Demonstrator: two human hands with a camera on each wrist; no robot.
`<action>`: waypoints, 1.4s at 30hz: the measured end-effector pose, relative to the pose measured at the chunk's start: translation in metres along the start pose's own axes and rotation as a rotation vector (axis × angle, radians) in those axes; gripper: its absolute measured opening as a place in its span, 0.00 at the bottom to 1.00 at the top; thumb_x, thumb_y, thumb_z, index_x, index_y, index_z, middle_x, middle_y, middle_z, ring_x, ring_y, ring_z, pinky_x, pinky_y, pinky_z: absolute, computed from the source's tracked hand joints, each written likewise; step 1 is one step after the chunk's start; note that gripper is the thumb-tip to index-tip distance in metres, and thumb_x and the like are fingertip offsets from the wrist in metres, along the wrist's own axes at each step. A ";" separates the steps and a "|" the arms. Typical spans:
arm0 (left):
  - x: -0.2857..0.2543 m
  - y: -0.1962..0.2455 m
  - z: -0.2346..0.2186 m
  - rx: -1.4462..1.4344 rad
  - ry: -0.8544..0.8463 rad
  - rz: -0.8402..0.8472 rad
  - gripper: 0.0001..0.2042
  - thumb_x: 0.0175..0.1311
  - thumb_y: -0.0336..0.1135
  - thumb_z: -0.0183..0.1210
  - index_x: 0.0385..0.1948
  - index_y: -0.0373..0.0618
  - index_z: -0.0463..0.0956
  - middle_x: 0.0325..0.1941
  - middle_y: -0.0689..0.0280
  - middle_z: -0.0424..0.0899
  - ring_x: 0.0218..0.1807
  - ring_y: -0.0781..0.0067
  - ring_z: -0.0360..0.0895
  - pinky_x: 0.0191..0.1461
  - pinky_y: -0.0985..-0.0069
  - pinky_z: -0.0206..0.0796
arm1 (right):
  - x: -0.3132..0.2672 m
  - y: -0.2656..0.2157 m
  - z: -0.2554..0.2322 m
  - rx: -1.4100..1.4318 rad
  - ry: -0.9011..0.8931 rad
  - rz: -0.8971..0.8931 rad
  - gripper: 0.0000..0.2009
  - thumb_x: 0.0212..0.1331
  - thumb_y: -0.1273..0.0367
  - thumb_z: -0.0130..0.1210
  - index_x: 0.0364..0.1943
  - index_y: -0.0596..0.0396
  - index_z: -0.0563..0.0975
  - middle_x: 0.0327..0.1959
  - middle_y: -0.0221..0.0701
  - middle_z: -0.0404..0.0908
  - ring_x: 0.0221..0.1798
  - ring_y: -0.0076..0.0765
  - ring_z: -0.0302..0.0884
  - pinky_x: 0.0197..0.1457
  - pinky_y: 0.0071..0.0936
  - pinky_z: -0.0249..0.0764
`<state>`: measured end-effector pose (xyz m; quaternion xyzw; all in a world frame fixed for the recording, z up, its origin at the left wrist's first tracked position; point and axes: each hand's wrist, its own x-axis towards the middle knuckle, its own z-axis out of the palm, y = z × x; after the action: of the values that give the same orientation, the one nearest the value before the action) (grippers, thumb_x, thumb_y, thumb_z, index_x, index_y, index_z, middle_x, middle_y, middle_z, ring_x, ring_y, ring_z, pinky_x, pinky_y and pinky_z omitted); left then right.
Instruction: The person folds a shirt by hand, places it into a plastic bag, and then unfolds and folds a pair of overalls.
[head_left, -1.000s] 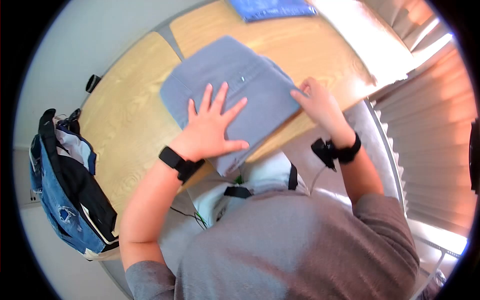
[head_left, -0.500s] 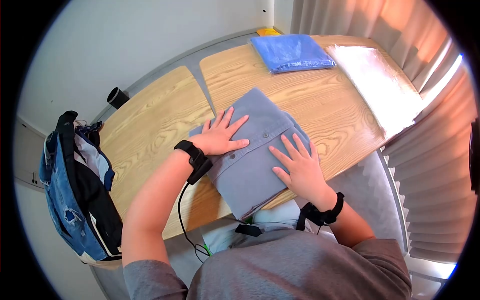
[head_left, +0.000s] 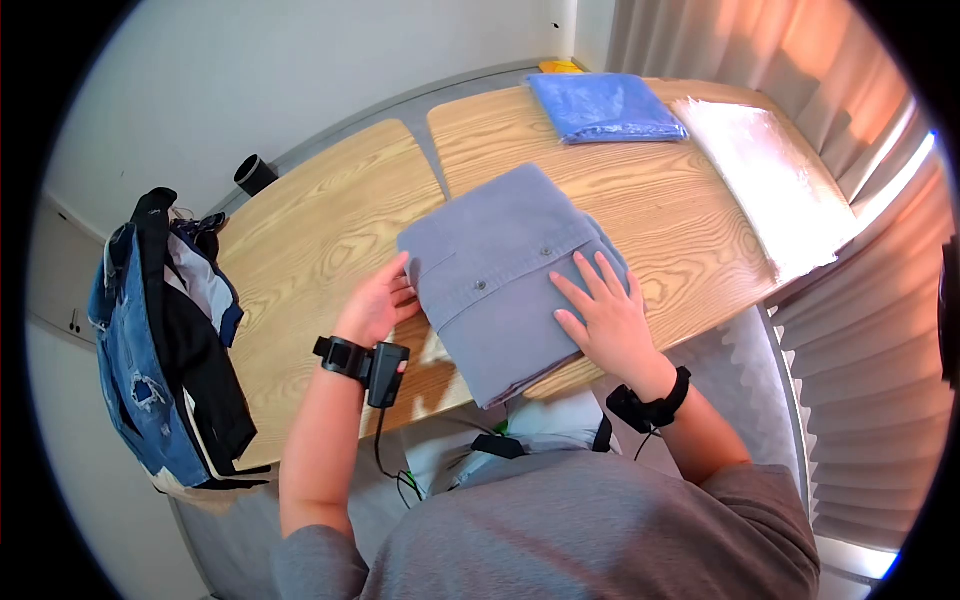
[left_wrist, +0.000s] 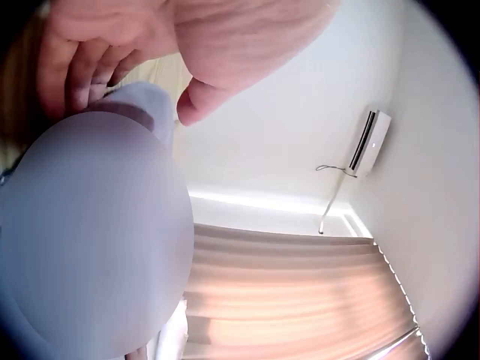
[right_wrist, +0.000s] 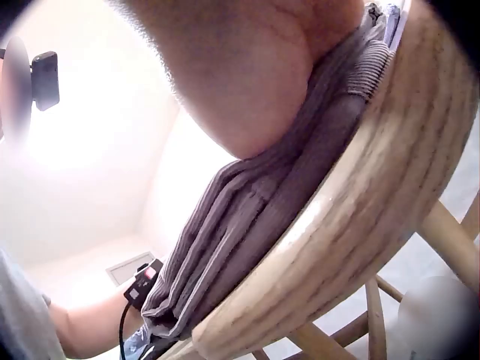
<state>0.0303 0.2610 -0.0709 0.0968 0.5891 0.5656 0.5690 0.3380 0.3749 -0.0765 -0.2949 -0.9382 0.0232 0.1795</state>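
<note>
A folded grey shirt (head_left: pixel 490 330) with a buttoned strip across it lies on the wooden table (head_left: pixel 300 270), near its front edge. Flat on the shirt's right part rests my right hand (head_left: pixel 613 318), fingers spread. My left hand (head_left: pixel 372 308) is at the shirt's left edge, its thumb side up and its fingers loosely bent. From the left wrist, those fingers (left_wrist: pixel 56 82) reach the edge of the grey cloth while the thumb stands apart from them. The right wrist view shows the shirt's stacked layers (right_wrist: pixel 232 217) under the heel of my right hand (right_wrist: pixel 247 82).
A blue garment in clear plastic (head_left: pixel 608 108) lies at the back, beside a stack of shiny clear bags (head_left: pixel 765 185). Jeans and dark clothes (head_left: pixel 150 370) hang over the table's left end. A black cup-shaped object (head_left: pixel 254 175) stands by the wall, and a gap splits the tabletop.
My left hand has come off the shirt's top and moved to its left edge. The right hand, first at the right edge, settled flat on the shirt and stays there.
</note>
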 end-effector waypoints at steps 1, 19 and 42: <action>0.000 -0.003 0.009 -0.027 -0.014 0.038 0.22 0.61 0.46 0.57 0.51 0.42 0.68 0.49 0.61 0.75 0.51 0.67 0.72 0.57 0.66 0.64 | 0.001 -0.001 0.000 -0.006 0.009 0.004 0.22 0.61 0.52 0.47 0.59 0.36 0.71 0.66 0.37 0.62 0.70 0.48 0.54 0.66 0.59 0.49; -0.132 0.050 0.098 1.252 -0.521 1.370 0.17 0.43 0.25 0.66 0.31 0.47 0.66 0.58 0.56 0.74 0.64 0.51 0.66 0.67 0.51 0.51 | 0.032 0.078 -0.026 0.538 0.057 -0.182 0.23 0.52 0.64 0.57 0.53 0.56 0.70 0.58 0.45 0.67 0.61 0.52 0.62 0.63 0.40 0.60; -0.091 -0.091 0.077 1.530 0.007 1.032 0.25 0.54 0.33 0.60 0.58 0.51 0.69 0.69 0.56 0.57 0.71 0.47 0.49 0.69 0.46 0.40 | 0.005 0.033 -0.025 1.073 -0.069 0.705 0.12 0.66 0.62 0.48 0.33 0.57 0.74 0.22 0.21 0.68 0.25 0.17 0.62 0.29 0.18 0.62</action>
<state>0.1689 0.2041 -0.0683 0.6954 0.6880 0.2059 0.0255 0.3614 0.4036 -0.0567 -0.4541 -0.6480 0.5566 0.2534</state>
